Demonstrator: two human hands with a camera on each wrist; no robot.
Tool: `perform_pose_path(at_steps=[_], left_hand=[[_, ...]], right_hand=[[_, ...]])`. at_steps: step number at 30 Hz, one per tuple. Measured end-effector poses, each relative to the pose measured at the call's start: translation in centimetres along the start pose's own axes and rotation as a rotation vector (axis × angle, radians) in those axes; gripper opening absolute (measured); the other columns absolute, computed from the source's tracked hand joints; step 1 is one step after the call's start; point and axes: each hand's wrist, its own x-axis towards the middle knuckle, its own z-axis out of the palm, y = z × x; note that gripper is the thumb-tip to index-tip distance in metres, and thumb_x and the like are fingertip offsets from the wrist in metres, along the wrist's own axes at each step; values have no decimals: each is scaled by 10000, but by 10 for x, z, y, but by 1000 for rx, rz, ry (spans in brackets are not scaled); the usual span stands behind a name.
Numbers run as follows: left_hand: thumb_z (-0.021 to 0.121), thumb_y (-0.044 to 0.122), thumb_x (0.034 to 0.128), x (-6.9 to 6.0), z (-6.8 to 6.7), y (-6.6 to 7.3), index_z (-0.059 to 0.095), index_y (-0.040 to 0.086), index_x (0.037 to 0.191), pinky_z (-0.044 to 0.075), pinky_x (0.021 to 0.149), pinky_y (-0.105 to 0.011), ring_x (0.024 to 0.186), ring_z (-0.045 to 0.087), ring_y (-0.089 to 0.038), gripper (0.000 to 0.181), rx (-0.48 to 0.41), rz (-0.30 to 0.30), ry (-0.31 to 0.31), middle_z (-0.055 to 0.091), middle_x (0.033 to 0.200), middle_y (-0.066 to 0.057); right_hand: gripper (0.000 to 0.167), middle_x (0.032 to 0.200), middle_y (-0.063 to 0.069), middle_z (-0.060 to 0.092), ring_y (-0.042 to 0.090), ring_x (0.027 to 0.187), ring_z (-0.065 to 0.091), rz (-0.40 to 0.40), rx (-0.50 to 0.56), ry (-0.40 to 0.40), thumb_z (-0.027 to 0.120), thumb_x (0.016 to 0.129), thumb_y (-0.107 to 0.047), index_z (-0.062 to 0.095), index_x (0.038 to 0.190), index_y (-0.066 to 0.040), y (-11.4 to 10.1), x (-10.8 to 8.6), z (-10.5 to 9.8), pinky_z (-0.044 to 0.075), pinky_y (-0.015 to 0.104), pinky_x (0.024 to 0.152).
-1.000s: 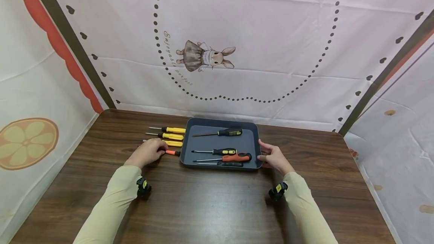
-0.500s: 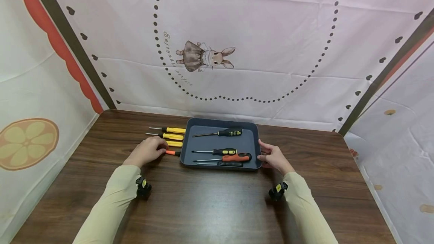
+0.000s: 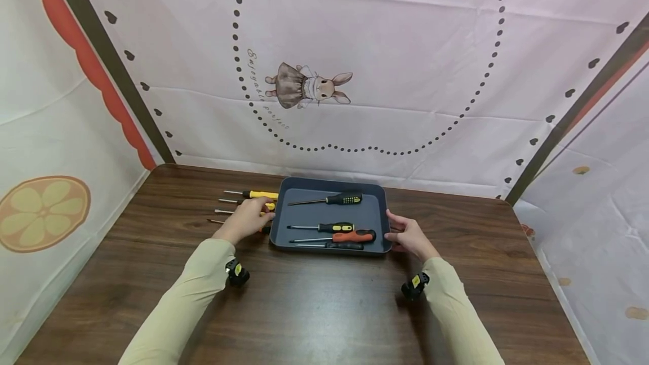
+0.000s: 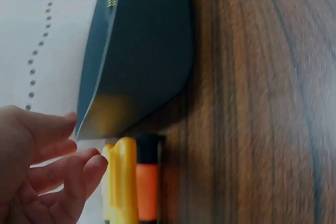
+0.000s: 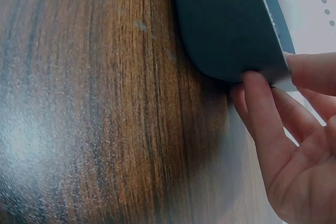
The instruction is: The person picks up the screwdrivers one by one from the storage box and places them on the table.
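Note:
A dark grey tray (image 3: 329, 188) lies on the table with several screwdrivers inside, among them an orange-handled screwdriver (image 3: 355, 235) and a black screwdriver with yellow dots (image 3: 346, 198). My right hand (image 3: 409, 236) grips the tray's right wall, thumb at the rim and fingers against the outside. At the tray's left end is my left hand (image 3: 248, 218), its fingers loosely bent around the rim corner; whether a fingertip touches is hard to tell. Beneath and beside it lie yellow-handled screwdrivers (image 4: 124, 177) and an orange-and-black-handled screwdriver (image 4: 147, 182), partly hidden by the hand in the head view.
The brown wooden table (image 3: 324, 308) extends in front of the tray and to both sides. Behind it hangs a pale printed cloth (image 3: 405, 72) with a rabbit figure, and more cloth encloses the left and right sides.
My left hand has come away from the orange screwdriver and moved right and slightly up to the tray's left rim. The right hand and the tray have stayed where they were.

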Motion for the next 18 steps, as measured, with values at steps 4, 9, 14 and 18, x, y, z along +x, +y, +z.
perform_pose_path(at_steps=[4,9,14,18], left_hand=[[579,121,876,3,5,5,489,-75,1223,465,590,-287,703,577,-157,408,-13,-12,3,627,956,-149],[593,77,851,5,10,8,501,-85,1199,470,642,-312,738,569,-186,395,-32,-50,19,620,926,-138],[599,62,844,6,12,10,513,-74,1189,489,677,-328,815,589,-221,381,-58,-92,16,622,954,-160],[601,48,840,6,10,12,522,-58,1187,484,655,-314,803,579,-217,372,-76,-140,11,613,940,-151]], right_hand=[[654,1325,237,429,298,1113,520,-2,-3,-6,585,843,17,311,1415,-144,0,0,1,529,384,693],[654,1322,246,428,309,1120,518,-13,-9,-18,587,844,9,303,1417,-132,0,-1,0,527,394,706],[657,1328,265,412,346,1151,487,-36,-5,-32,586,841,18,299,1418,-111,2,-1,-2,521,415,729],[662,1323,279,413,352,1122,507,-71,-26,-54,593,827,36,305,1413,-72,0,1,-4,527,400,705]])
